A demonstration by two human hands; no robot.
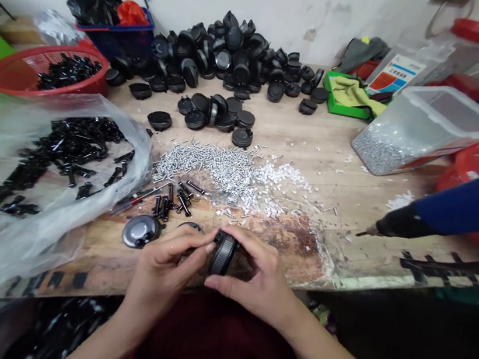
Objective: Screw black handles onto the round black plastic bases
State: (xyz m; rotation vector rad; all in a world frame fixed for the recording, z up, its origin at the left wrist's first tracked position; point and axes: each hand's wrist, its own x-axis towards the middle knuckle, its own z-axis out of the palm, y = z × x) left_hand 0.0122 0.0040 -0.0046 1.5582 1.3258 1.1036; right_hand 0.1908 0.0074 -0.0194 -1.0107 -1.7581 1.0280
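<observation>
Both my hands hold one round black ribbed cap (223, 254) on edge, just above the near rim of the wooden table (314, 148). My right hand (259, 279) wraps its fingers round the cap from the right. My left hand (166, 264) pinches the cap's left face with thumb and fingertips. A second black cap (141, 231) lies flat on the table just left of my left hand. Small black clips (173, 197) and a spread of small silver screws (218, 168) lie right behind my hands.
A big heap of black caps (229, 54) fills the back. A clear plastic bag of black clips (62, 150) lies left, a red basket (15, 73) behind it. A tilted clear tub of screws (423, 127) stands right. Another person's blue sleeve (470, 204) reaches in from the right.
</observation>
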